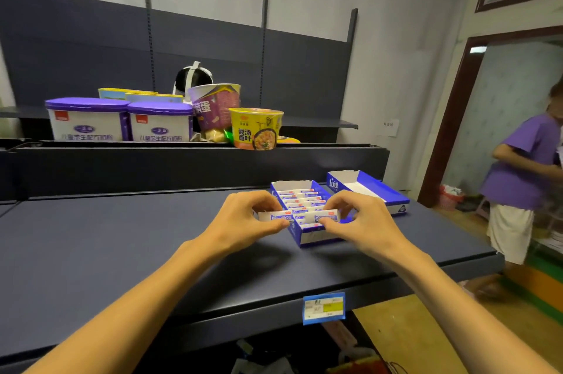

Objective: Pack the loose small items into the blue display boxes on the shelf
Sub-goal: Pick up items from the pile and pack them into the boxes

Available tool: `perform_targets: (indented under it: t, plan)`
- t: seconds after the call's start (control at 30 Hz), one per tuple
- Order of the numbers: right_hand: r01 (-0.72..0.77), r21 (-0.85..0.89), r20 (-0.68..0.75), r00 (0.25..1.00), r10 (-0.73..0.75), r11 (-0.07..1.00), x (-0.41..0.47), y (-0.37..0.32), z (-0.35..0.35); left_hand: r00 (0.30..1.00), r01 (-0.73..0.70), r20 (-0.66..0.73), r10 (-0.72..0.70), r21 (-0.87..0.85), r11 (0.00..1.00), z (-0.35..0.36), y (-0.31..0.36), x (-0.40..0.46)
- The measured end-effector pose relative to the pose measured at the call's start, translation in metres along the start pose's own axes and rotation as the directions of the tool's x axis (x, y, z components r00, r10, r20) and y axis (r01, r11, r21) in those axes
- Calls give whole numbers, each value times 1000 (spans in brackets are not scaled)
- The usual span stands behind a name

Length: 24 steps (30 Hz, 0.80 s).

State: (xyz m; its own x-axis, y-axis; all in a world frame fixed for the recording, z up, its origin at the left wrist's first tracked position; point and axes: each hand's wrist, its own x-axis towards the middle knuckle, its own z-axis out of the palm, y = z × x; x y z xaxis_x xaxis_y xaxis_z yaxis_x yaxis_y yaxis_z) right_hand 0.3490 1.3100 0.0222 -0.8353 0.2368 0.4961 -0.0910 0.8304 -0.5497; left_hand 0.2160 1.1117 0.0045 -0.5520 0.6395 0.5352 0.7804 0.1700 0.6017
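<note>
Both forearms reach in from the near edge across the dark shelf, the widest surface in view. On its far right sit two blue display boxes. The nearer box already holds rows of small white-and-blue packets; the second box, just behind and to its right, looks unfilled. The left hand pinches one packet between thumb and curled fingers at the nearer box's left wall. The right hand pinches another packet over the front end of the same box. Little room seems left at that front end, so forcing these two in could buckle the thin cardboard wall or tip the standing rows. A packet released half over the wall would likely slide onto the shelf.
</note>
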Motion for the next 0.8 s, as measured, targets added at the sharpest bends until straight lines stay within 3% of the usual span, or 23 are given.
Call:
perform_targets:
  t: [0.23,0.43,0.8]
  plan:
    - [14,-17,6,1000,-14,1000,29,30,-7,999,53,4,-54,66,996,16,-9,27]
    - [-9,23,140,990,6,1000,48,53,-10,991,133,-31,-130,119,984,23,-3,36]
    - [99,24,337,936,-101,995,74,93,-16,951,294,-154,-269,171,940,53,14,45]
